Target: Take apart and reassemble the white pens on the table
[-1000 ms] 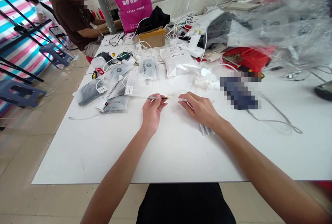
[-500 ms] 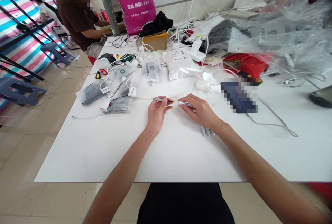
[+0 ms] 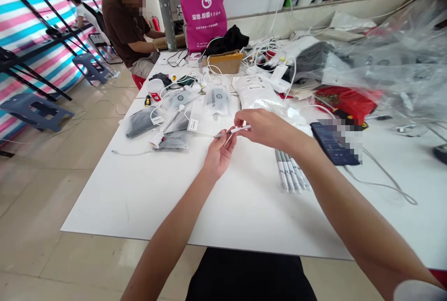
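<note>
My left hand (image 3: pixel 219 152) is lifted over the white table (image 3: pixel 146 194), fingers pinched on a thin grey pen refill (image 3: pixel 220 135). My right hand (image 3: pixel 263 127) is just above and right of it, pinching a white pen barrel (image 3: pixel 240 129) whose tip points at the refill. The two parts almost meet between my hands. Several white pens (image 3: pixel 291 176) lie side by side on the table under my right forearm.
Packaged items in clear bags (image 3: pixel 174 119), white cables and a cardboard box (image 3: pixel 223 61) crowd the far table. A dark phone (image 3: pixel 333 143) and a grey cable (image 3: pixel 387 180) lie at right. A seated person in brown (image 3: pixel 127 26) is at the far left corner. Blue stools stand left.
Both hands rose off the table and came together; the white barrel in my right hand now points at the refill. The camera shifted, revealing the row of white pens.
</note>
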A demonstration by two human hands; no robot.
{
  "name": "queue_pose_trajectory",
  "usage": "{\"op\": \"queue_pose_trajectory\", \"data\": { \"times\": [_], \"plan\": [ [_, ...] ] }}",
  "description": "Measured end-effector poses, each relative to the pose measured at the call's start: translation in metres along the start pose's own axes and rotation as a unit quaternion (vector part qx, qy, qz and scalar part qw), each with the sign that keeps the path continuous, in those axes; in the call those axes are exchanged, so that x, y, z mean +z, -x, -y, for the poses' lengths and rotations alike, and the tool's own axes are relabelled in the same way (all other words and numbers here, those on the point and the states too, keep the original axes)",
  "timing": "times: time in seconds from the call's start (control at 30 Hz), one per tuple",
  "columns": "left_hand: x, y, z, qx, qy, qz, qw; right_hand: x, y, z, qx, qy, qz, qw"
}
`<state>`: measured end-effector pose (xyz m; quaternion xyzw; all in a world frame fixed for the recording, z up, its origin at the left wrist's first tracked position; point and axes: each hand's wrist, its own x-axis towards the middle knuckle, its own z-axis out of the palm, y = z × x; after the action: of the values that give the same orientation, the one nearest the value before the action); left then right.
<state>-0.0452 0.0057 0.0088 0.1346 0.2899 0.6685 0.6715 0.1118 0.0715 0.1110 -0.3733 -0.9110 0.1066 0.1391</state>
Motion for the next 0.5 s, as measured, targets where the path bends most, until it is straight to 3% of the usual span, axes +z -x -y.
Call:
{"op": "queue_pose_trajectory", "data": {
  "times": [0.2,0.5],
  "plan": [
    [-0.010,-0.009,-0.007,0.009,0.001,-0.028,1.000,-0.010,-0.011,0.010,-0.022,-0.011,-0.016,1.000],
    [-0.006,-0.007,-0.005,-0.006,-0.018,-0.005,1.000,-0.012,-0.012,-0.010,-0.046,-0.027,-0.022,0.998]
  ]
}}
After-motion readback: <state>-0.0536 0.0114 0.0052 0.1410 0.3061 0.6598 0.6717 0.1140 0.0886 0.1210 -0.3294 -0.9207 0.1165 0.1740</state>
